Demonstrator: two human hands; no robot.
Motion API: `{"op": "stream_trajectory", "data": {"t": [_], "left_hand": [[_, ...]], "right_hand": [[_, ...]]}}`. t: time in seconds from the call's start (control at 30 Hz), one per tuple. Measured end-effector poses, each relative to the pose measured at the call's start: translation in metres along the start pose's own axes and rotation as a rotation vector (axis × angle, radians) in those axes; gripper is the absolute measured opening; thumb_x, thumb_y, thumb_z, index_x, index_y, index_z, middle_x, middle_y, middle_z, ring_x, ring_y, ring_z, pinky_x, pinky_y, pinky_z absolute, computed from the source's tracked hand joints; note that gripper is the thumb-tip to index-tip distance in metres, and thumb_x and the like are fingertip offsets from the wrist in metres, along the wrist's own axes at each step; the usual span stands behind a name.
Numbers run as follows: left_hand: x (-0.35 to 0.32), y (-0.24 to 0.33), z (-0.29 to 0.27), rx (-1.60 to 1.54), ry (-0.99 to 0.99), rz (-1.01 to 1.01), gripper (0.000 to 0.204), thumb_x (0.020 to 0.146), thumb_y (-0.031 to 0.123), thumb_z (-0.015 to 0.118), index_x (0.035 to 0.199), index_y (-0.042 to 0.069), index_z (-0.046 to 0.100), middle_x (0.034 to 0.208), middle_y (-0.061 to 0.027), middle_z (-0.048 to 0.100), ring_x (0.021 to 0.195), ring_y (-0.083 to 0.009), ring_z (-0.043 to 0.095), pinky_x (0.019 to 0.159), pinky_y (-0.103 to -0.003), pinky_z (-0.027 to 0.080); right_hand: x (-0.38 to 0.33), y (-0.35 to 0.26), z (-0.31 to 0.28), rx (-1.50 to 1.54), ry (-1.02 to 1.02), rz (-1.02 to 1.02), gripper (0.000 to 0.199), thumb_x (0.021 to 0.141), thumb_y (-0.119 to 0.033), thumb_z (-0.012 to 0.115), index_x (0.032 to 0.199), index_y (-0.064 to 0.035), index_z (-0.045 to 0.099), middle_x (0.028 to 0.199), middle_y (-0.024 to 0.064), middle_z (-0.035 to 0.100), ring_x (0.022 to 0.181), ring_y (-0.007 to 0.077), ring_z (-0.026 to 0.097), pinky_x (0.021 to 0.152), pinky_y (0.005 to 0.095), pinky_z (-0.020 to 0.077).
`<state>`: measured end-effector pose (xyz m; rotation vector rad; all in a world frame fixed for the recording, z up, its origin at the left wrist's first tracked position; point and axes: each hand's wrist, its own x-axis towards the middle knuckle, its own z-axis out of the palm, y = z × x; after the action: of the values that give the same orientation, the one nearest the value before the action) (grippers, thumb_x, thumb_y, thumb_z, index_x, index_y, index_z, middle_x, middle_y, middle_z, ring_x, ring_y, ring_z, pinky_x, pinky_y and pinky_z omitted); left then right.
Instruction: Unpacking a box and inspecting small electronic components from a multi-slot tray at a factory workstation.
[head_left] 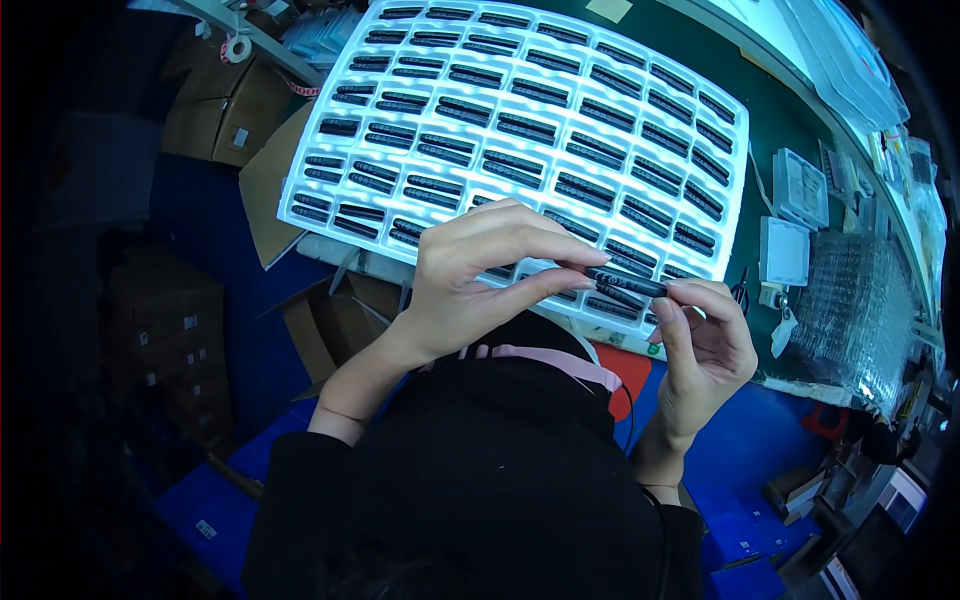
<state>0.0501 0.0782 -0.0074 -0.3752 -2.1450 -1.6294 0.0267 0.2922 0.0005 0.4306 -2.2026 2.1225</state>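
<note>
In the head view, the left hand [478,275] and the right hand [703,350] meet over the near edge of a white tray [318,205]. Together they hold one small black cylinder part [628,283], which lies almost level between them. The left hand has its fingers curled and close together; its thumb and forefinger pinch the left end of the part. The right hand is turned with its palm toward the person, and its fingertips [668,298] pinch the right end of the same part. The other fingers of the right hand are bent loosely inward.

Behind both hands, away from the person, the white tray lies on a green table [775,125]. Its many pockets stand in rows, and most of them contain similar black cylinder parts [520,125]. The near row of the tray is partly hidden by the hands.

To the right of the right hand, on the table, there are small white boxes [783,250] and a clear plastic blister sheet [860,300]. To the left of the left hand, lower than the table, brown cardboard boxes [225,105] stand on the floor. Under the hands I can see the person's dark sleeves [480,480] and a pink collar edge [545,358]. Below them there are blue surfaces [750,450].
</note>
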Motion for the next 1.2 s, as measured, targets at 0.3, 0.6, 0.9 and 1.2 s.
{"op": "stream_trajectory", "data": {"t": [0.3,0.6,0.9,1.2], "left_hand": [[-0.001,0.001,0.001,-0.014,-0.003,-0.048,0.021,0.076,0.002,0.081,0.096,0.008,0.079,0.09,-0.0027,0.076,0.078,-0.0118,0.066,0.073,-0.023,0.053],[-0.001,0.009,0.013,-0.205,0.0,-0.256,0.021,0.081,0.001,0.078,0.102,0.002,0.076,0.096,-0.0103,0.076,0.078,-0.0149,0.07,0.076,-0.025,0.058],[-0.005,0.008,0.015,-0.432,0.007,-0.417,0.021,0.09,0.004,0.07,0.11,0.001,0.074,0.102,-0.0135,0.076,0.086,-0.0194,0.074,0.079,-0.025,0.061],[-0.03,-0.019,-0.002,-0.002,-0.059,-0.346,0.022,0.087,0.007,0.073,0.109,0.009,0.077,0.1,-0.0069,0.076,0.083,-0.0144,0.068,0.077,-0.025,0.054]], "right_hand": [[0.002,-0.001,-0.001,0.067,-0.02,0.124,0.021,0.081,0.009,0.074,0.101,0.0004,0.072,0.098,0.0117,0.07,0.081,0.0149,0.066,0.067,0.0213,0.0505],[0.0,0.001,0.002,0.002,-0.026,0.022,0.021,0.081,0.009,0.075,0.1,0.0005,0.073,0.098,0.0113,0.07,0.079,0.0129,0.063,0.068,0.02,0.0486],[0.003,0.0,0.001,0.075,0.03,0.095,0.019,0.081,0.007,0.076,0.099,0.001,0.073,0.094,0.0097,0.069,0.074,0.011,0.06,0.067,0.0192,0.047],[-0.002,0.017,0.014,-0.227,-0.166,0.121,0.02,0.081,0.002,0.078,0.101,-0.0018,0.076,0.092,0.0071,0.066,0.068,0.0103,0.051,0.061,0.0192,0.0422]]}}
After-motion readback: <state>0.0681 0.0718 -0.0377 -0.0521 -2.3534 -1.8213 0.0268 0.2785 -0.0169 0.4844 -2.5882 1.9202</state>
